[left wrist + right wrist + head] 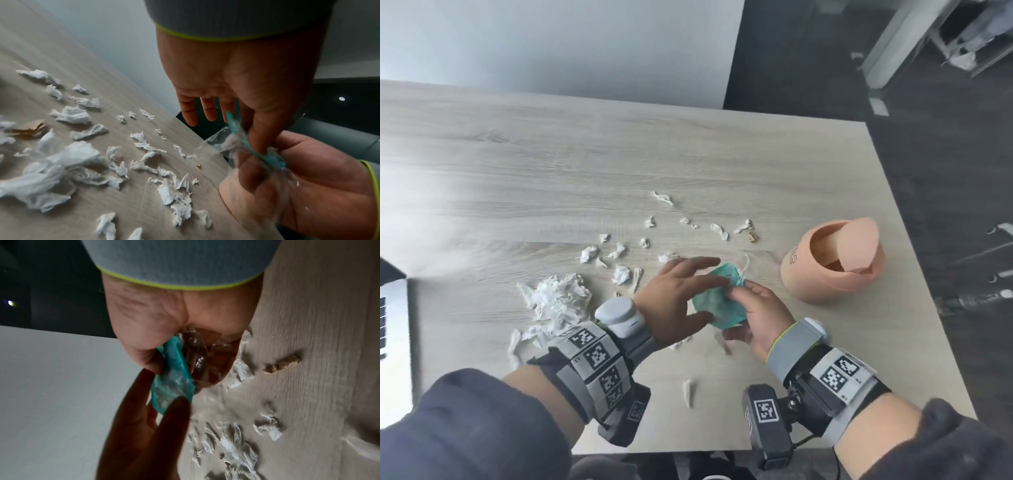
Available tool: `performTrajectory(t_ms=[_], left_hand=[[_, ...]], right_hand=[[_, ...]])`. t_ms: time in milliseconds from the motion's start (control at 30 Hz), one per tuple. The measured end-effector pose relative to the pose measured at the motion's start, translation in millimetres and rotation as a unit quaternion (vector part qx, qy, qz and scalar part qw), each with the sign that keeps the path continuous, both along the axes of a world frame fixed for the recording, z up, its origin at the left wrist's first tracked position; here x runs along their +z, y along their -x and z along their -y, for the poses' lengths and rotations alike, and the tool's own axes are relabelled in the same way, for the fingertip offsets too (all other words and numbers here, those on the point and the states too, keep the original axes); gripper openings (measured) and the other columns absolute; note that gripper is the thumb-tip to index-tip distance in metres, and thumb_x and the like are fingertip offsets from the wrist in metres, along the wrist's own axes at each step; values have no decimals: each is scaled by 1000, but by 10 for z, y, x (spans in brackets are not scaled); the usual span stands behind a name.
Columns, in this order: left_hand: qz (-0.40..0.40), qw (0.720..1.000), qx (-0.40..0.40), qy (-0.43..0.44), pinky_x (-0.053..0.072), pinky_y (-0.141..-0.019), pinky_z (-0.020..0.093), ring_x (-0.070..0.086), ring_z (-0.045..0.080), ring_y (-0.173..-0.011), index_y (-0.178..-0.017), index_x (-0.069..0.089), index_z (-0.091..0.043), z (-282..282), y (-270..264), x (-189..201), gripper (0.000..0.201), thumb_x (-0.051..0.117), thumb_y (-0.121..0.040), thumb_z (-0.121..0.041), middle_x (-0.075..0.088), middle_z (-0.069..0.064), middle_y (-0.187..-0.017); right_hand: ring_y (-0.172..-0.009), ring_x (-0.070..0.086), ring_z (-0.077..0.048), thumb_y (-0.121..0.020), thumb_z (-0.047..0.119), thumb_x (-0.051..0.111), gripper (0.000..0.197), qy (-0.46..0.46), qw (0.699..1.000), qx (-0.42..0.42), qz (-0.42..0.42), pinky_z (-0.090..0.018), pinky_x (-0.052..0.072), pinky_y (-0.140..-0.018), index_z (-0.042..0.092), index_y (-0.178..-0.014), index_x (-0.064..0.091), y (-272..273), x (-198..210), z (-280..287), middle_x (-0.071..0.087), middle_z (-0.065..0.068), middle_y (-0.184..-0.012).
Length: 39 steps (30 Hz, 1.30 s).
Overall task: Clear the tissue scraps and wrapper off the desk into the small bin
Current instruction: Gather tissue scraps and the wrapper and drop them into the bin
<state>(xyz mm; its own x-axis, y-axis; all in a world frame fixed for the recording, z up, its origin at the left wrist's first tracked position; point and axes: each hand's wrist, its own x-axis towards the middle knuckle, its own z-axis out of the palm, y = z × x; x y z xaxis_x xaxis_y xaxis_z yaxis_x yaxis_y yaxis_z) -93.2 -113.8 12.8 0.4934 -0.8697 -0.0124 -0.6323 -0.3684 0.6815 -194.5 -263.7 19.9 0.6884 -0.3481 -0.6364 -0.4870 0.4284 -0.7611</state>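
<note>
A crumpled teal and clear wrapper [717,301] is held just above the desk, left of the small peach bin [822,281]. My right hand [753,315] grips its near right side with curled fingers; the right wrist view shows the wrapper [172,378] bunched in that fist. My left hand [688,298] lies over its left side with straight fingers, thumb by the lower edge, touching it. The left wrist view shows the wrapper [236,128] beside that thumb. White tissue scraps [621,274] lie scattered beyond and left of the hands, with a bigger heap [558,301] at the left.
The bin's swing lid [856,240] is tilted, showing the inside. A laptop [393,325] sits at the desk's left edge. A small brown crumb [752,236] lies near the far scraps. The desk's right edge [914,274] runs just past the bin, with dark floor beyond.
</note>
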Motion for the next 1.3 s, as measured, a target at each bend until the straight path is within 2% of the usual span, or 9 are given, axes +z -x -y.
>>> performTrajectory(t_ms=[167,300,533,633,767,867,1000,1200,1300], left_hand=[[14,999,-21,-33,42,-107,45,48,27,-130,-138,53,-32,169,139,-17,68,62,-75,-57,53,-5,-144],[-2,999,16,-49,54,-79,37,65,19,-93,-112,66,-28,320,270,78,42,63,-79,-54,69,-8,-102],[-114,977,83,-161,39,-50,26,53,13,-54,-77,66,-25,589,421,210,15,64,-85,-37,60,-6,-62],[-181,966,92,-159,45,-54,25,61,12,-57,-73,69,-25,709,450,217,17,63,-83,-37,69,-6,-64],[-254,951,101,-145,47,-50,17,63,3,-59,-87,75,-19,834,537,259,16,62,-90,-27,74,-3,-71],[-385,910,145,-48,60,-66,35,71,16,-77,-98,75,-18,905,624,295,17,60,-89,-22,77,8,-90],[-484,848,209,58,59,-66,42,71,22,-82,-93,78,-16,1019,693,313,28,54,-84,-27,75,10,-92],[-488,856,165,51,61,-63,37,69,18,-74,-95,69,-6,1054,705,310,7,67,-90,-2,73,8,-84],[-495,856,143,41,61,-61,36,67,20,-71,-105,68,-15,1104,737,313,30,78,-80,-2,67,6,-86]], right_hand=[[-56,64,-17,-90,5,59,13,-36,998,-13,41,-21,46,-44,10,-82,69,145,59,172,68,-12,-74],[-61,62,-20,-86,12,67,11,-30,998,10,46,-25,50,-49,10,-77,73,263,27,303,68,-14,-75],[-79,63,-15,-74,30,75,24,138,984,76,78,-35,56,-66,26,-94,61,493,-33,545,65,-4,-90],[-77,64,-15,-75,22,76,27,104,982,116,106,-33,55,-59,32,-97,63,603,6,624,64,-1,-91],[-51,57,-15,-86,1,68,17,125,981,88,119,-26,44,-40,16,-88,61,658,37,717,59,-7,-71],[-38,42,-13,-87,-3,63,20,127,987,18,95,-22,32,-37,14,-85,55,660,24,781,50,-7,-60],[-36,37,-15,-84,-6,63,28,114,988,-60,87,-21,28,-36,19,-83,49,709,28,899,50,-4,-62],[-42,42,-13,-84,8,73,24,135,985,-64,89,-22,33,-37,20,-83,52,749,85,961,53,-2,-75],[-40,39,-14,-85,6,71,21,149,985,-36,83,-23,32,-39,17,-75,55,744,84,963,52,4,-60]])
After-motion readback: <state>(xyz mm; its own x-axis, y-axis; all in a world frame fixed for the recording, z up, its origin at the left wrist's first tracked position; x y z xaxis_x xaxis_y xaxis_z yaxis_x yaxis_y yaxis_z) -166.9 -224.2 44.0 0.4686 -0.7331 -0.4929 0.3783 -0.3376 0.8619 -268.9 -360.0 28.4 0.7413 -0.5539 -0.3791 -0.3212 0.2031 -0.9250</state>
